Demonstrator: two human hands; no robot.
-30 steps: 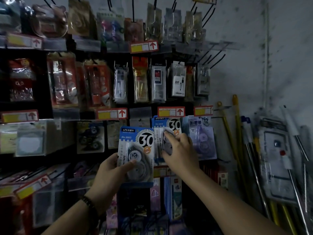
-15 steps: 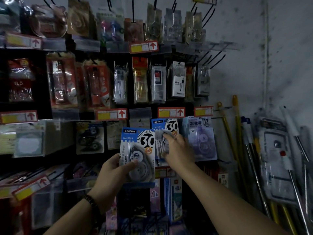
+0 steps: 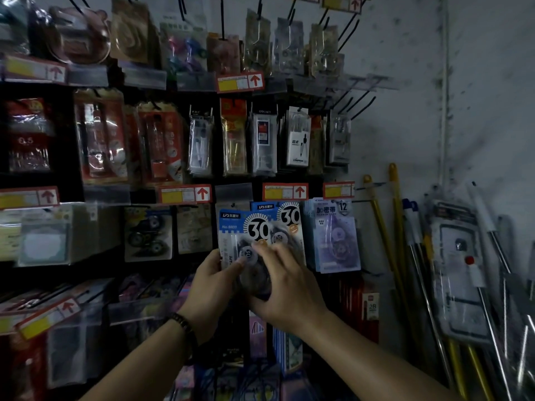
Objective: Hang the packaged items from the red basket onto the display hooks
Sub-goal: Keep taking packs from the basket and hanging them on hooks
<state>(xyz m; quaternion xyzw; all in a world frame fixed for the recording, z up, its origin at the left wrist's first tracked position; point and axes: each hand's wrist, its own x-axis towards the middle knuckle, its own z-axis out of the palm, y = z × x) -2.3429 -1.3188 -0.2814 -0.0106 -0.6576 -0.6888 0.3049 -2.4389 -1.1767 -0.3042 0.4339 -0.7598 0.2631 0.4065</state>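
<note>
Head view puts our left hand [image 3: 210,285] on the left edge of a correction-tape pack [image 3: 234,227], thumb pressed across its clear blister and the other fingers hidden behind the card, so it pinches the pack. Our right hand [image 3: 289,290] closes on the same pack from the lower right, its fingers [image 3: 276,251] curled over the blister. The pack is upright, held up against the display just in front of a matching hung pack [image 3: 289,217], which it partly overlaps. We cannot see the hook itself, nor whether the held pack's hole has reached it, so we judge this one as not yet hung. At least one like it is already up. The red basket is out of view, so we cannot tell how many remain. Both packs carry a blue header reading "LPS", a large "30" in a dial, and on the front one "No." with digits too soft to trust. Just to the right hangs a purple pack [image 3: 337,241] marked "12". Above it sits a price tag [image 3: 285,191] with a red arrow pointing up. Higher up a white box [image 3: 298,143] shows a drawn compass. Far left a red pack [image 3: 27,140] reads "0.5", and low right a red box [image 3: 372,306] reads "28".
</note>
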